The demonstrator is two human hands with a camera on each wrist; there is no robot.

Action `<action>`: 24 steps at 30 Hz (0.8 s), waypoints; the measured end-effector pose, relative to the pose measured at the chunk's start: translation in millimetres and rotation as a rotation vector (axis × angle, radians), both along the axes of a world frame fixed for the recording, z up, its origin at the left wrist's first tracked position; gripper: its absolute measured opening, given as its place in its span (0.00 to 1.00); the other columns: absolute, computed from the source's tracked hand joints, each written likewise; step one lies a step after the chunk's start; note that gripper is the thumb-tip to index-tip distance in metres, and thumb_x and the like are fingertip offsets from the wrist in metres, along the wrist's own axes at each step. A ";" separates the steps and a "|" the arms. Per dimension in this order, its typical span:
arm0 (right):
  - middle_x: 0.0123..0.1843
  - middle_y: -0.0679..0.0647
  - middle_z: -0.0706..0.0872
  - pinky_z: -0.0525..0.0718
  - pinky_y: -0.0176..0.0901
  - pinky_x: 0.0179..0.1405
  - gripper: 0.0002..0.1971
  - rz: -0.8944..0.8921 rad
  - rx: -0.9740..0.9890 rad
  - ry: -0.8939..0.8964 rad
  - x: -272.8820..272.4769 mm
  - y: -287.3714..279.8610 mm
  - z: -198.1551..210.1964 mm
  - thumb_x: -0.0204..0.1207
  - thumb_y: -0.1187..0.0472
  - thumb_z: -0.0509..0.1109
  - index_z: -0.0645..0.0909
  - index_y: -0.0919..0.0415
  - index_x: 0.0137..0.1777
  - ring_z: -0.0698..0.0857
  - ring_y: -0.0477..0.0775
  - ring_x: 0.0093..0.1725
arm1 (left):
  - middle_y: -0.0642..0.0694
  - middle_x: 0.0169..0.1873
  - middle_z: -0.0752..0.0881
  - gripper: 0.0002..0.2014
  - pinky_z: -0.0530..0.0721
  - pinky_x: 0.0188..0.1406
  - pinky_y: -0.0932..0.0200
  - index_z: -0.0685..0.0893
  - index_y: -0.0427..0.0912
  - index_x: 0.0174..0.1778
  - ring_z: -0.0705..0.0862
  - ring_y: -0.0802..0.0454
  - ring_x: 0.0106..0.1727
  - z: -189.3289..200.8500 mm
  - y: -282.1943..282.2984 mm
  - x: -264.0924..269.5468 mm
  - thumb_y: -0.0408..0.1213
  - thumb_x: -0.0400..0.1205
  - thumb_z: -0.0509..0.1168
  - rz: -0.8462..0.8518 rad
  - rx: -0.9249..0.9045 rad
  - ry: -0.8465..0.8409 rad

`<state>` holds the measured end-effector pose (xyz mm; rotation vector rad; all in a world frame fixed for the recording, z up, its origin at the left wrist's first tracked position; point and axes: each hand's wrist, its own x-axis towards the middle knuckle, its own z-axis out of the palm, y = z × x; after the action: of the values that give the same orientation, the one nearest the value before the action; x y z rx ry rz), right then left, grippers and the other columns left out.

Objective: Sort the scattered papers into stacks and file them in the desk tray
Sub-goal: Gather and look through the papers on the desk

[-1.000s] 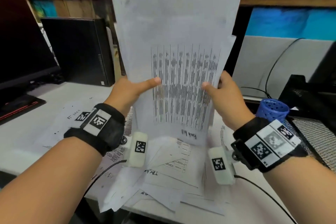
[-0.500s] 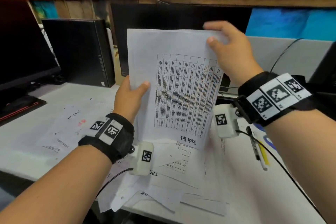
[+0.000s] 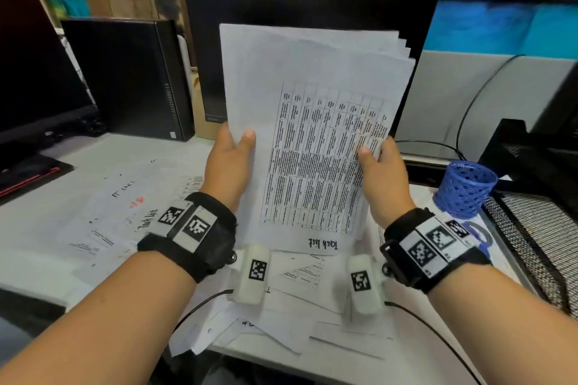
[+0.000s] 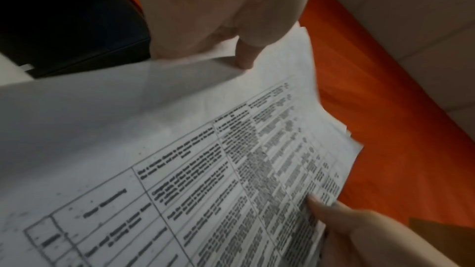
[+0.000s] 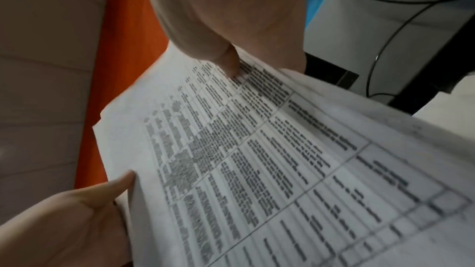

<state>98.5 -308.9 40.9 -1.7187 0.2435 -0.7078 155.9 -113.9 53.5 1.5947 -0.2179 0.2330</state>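
I hold a stack of white papers [image 3: 312,122] upright above the desk; its front sheet bears a printed table and the handwritten words "Task list" upside down. My left hand [image 3: 233,155] grips the stack's left edge, thumb on the front. My right hand [image 3: 380,162] grips the right edge the same way. The sheets fan out unevenly at the top right corner. Both wrist views show the stack [image 4: 231,159] [image 5: 257,159] close up, with my thumbs pressed on the front sheet. More loose papers [image 3: 297,291] lie scattered on the desk below. A black mesh desk tray [image 3: 538,228] stands at the right.
A blue perforated pen cup [image 3: 466,187] stands beside the tray. A dark monitor [image 3: 281,9] rises behind the stack, a black computer case [image 3: 125,78] at the back left, another monitor [image 3: 34,87] at far left. A cable [image 3: 488,84] runs behind the tray.
My right hand came down from the stack's top edge to its right edge. The stack now stands between both hands, with more sheets showing fanned at the top right.
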 end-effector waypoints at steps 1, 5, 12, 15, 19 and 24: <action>0.51 0.40 0.80 0.79 0.25 0.46 0.07 -0.005 0.006 -0.033 0.4 1.9 1.9 0.85 0.62 0.58 0.72 0.51 0.58 0.78 0.31 0.46 | 0.57 0.62 0.77 0.18 0.72 0.65 0.59 0.69 0.48 0.74 0.76 0.57 0.64 3.7 -2.1 -2.9 0.41 0.88 0.54 0.017 0.021 -0.028; 0.58 0.37 0.79 0.77 0.25 0.56 0.13 -0.036 -0.044 -0.168 -2.9 10.8 15.1 0.86 0.63 0.56 0.69 0.55 0.69 0.79 0.28 0.56 | 0.62 0.56 0.77 0.15 0.72 0.50 0.81 0.66 0.45 0.72 0.77 0.68 0.54 16.7 -8.8 -14.4 0.37 0.88 0.52 0.073 0.066 -0.180; 0.60 0.41 0.79 0.76 0.24 0.49 0.15 -0.003 -0.074 0.038 -11.5 12.2 -4.3 0.86 0.59 0.58 0.67 0.53 0.71 0.78 0.34 0.51 | 0.54 0.57 0.79 0.14 0.76 0.45 0.76 0.67 0.47 0.67 0.81 0.60 0.55 -7.6 -11.3 -18.2 0.38 0.86 0.58 0.061 0.110 -0.092; 0.55 0.41 0.80 0.83 0.45 0.57 0.15 0.002 -0.013 0.095 -5.6 11.5 -16.4 0.86 0.62 0.55 0.67 0.51 0.71 0.80 0.42 0.48 | 0.54 0.56 0.79 0.13 0.73 0.52 0.64 0.69 0.47 0.68 0.79 0.56 0.55 -20.0 -16.1 -16.3 0.37 0.87 0.56 0.095 0.098 -0.013; 0.64 0.49 0.81 0.78 0.45 0.48 0.19 0.018 0.029 0.109 -0.7 9.6 -26.7 0.86 0.64 0.53 0.66 0.47 0.74 0.76 0.40 0.42 | 0.56 0.46 0.82 0.09 0.76 0.47 0.61 0.75 0.47 0.61 0.80 0.53 0.51 -33.3 -19.9 -15.3 0.40 0.87 0.56 0.108 0.124 0.072; 0.58 0.43 0.80 0.75 0.26 0.41 0.14 -0.011 0.031 0.138 -7.1 -2.4 -23.0 0.86 0.62 0.56 0.70 0.50 0.69 0.81 0.42 0.51 | 0.54 0.52 0.81 0.12 0.76 0.54 0.58 0.77 0.46 0.65 0.80 0.53 0.54 -32.4 -17.9 -14.9 0.40 0.87 0.56 0.148 0.128 0.045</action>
<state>91.4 -311.3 17.8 -1.7393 0.3585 -0.5908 141.0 -131.8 21.1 1.7432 -0.0813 0.3026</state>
